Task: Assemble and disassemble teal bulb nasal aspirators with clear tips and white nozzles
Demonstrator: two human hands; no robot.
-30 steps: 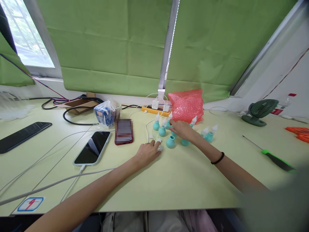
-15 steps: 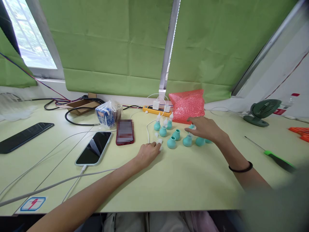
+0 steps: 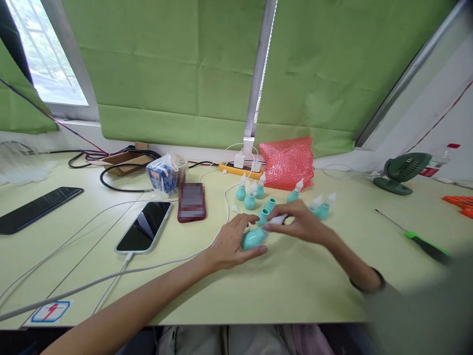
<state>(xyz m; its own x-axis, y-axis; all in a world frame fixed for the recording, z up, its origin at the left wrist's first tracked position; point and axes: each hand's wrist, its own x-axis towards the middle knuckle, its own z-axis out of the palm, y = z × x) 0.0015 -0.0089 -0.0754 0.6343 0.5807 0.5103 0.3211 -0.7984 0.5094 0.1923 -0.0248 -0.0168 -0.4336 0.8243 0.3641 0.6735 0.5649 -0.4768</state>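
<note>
A teal bulb syringe (image 3: 253, 239) with a whitish nozzle lies tilted between my hands, just above or on the table. My left hand (image 3: 232, 241) cups the round bulb, thumb below and fingers above. The fingertips of my right hand (image 3: 295, 222) pinch the nozzle. Two open-necked bulbs without nozzles, one of them the nearer bulb (image 3: 263, 217), stand right behind. Farther back are several bulbs with nozzles, including an upright one (image 3: 250, 200) and a tilted one (image 3: 293, 194). Another bulb (image 3: 321, 212) sits beyond my right wrist. A small white piece (image 3: 235, 208) lies near my left fingers.
A red bubble-wrap pouch (image 3: 286, 162) and an orange power strip (image 3: 236, 169) lie at the back. Two phones, one of them white-edged (image 3: 145, 228), and a white cable lie left. Rightward are a green fan (image 3: 401, 172) and a screwdriver (image 3: 417, 239).
My right hand has moved left and nearer with a bulb syringe. My left hand has left the small white pieces and turned to cup the bulb.
</note>
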